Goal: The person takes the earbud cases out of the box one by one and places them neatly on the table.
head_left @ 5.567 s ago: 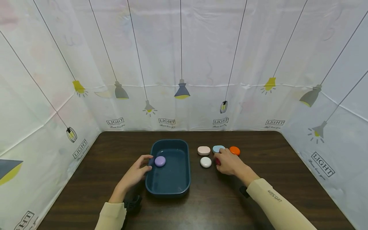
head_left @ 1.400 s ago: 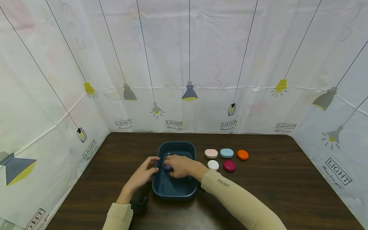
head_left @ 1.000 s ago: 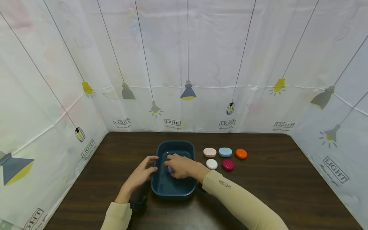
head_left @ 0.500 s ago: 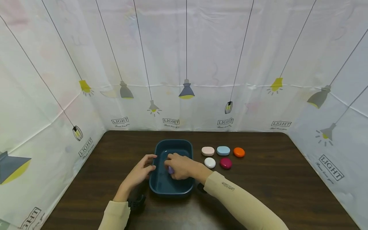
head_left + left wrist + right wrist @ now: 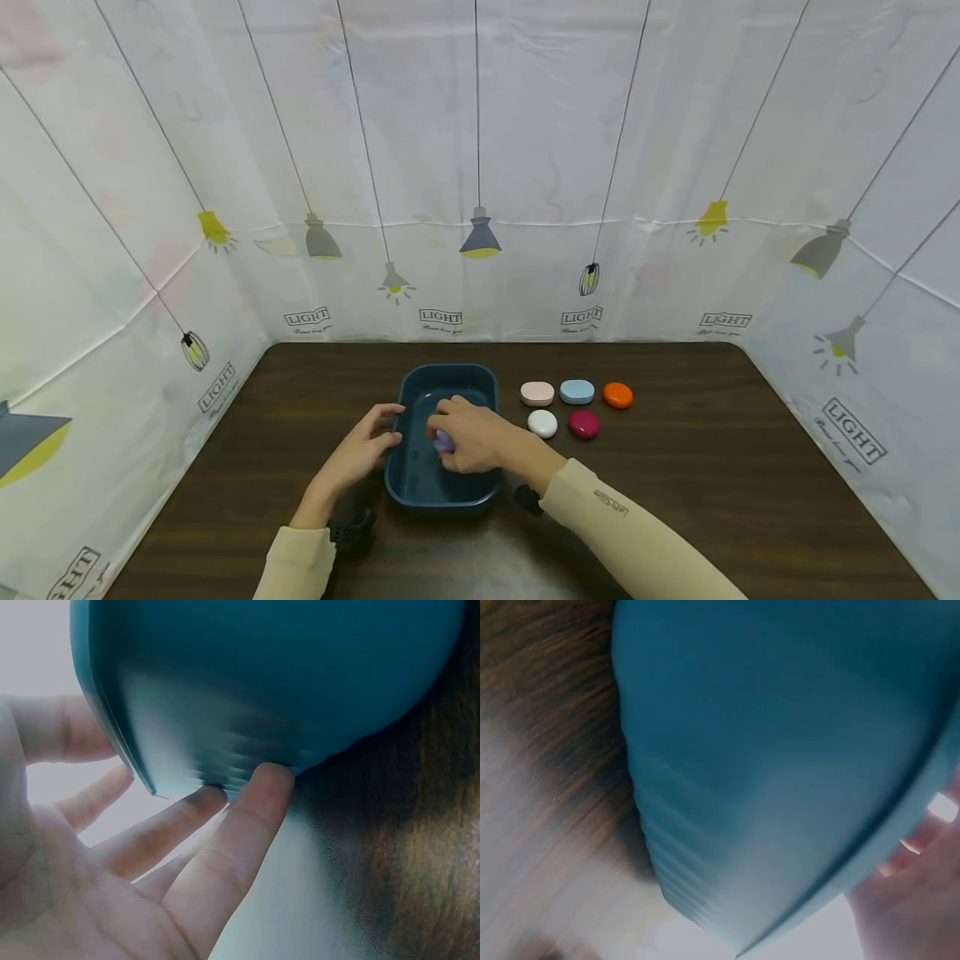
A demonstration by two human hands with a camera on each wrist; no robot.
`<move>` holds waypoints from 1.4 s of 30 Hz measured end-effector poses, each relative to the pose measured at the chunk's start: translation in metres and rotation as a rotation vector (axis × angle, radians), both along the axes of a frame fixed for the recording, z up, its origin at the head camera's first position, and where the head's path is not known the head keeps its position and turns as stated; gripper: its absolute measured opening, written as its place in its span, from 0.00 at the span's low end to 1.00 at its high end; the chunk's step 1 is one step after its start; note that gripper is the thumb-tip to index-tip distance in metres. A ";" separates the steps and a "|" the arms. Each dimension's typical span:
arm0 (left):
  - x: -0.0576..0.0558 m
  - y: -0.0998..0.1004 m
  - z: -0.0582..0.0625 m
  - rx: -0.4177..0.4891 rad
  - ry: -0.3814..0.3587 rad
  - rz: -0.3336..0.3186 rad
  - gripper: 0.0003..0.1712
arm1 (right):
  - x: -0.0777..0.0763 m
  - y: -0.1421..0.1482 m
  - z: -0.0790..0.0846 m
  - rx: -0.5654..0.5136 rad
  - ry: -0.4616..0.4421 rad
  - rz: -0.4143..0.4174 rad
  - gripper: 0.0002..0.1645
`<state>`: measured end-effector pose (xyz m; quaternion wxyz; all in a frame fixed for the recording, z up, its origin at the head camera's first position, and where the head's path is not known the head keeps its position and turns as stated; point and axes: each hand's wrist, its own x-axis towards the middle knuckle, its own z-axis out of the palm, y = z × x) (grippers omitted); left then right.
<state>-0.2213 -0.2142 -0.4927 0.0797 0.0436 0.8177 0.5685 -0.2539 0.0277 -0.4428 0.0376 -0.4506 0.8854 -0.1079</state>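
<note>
My right hand (image 5: pixel 472 437) reaches inside the dark blue tub (image 5: pixel 411 487) and pinches a small, smooth purple rounded piece (image 5: pixel 442 442) between thumb and fingers. Most of that piece is hidden under the hand. On the left side, my left hand (image 5: pixel 360 446) holds the tub by its edge. The left wrist view shows two fingertips (image 5: pixel 274 776) against the ridged outer wall (image 5: pixel 247 727), and the thumb passing behind the rim. In the right wrist view the tub wall (image 5: pixel 727 750) hides the purple piece and most of the hand.
Right of the tub, on the dark wooden table (image 5: pixel 675 500), lie a pink oval piece (image 5: pixel 537 393), a blue oval one (image 5: pixel 577 392), an orange round one (image 5: pixel 618 395), a white round one (image 5: pixel 542 423) and a crimson round one (image 5: pixel 583 424). A lamp-print curtain (image 5: pixel 540 167) stands behind.
Earlier my right hand was at the crimson piece while the purple one lay in the tub. It has since moved into the tub and taken the purple piece. My left hand stays at the edge.
</note>
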 end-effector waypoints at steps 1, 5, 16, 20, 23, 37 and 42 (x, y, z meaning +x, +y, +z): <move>0.000 0.000 0.000 -0.002 0.002 0.002 0.25 | 0.001 0.001 0.001 -0.011 -0.003 0.000 0.15; 0.000 -0.001 0.000 -0.005 0.005 0.006 0.25 | 0.007 0.007 0.007 -0.064 -0.015 -0.003 0.16; 0.002 -0.001 0.003 -0.017 -0.004 0.011 0.24 | 0.020 0.030 0.020 -0.184 0.058 -0.008 0.16; 0.003 -0.001 0.003 -0.026 -0.006 0.015 0.24 | 0.023 0.041 0.026 -0.215 0.098 -0.020 0.15; 0.003 0.000 0.002 -0.025 -0.005 0.017 0.24 | 0.026 0.049 0.031 -0.215 0.118 -0.043 0.15; 0.004 -0.001 0.001 0.006 -0.010 0.013 0.25 | 0.031 0.087 0.029 -0.288 0.247 -0.142 0.14; 0.003 0.001 0.002 -0.001 -0.006 0.004 0.26 | 0.031 0.105 0.031 -0.261 0.268 -0.162 0.14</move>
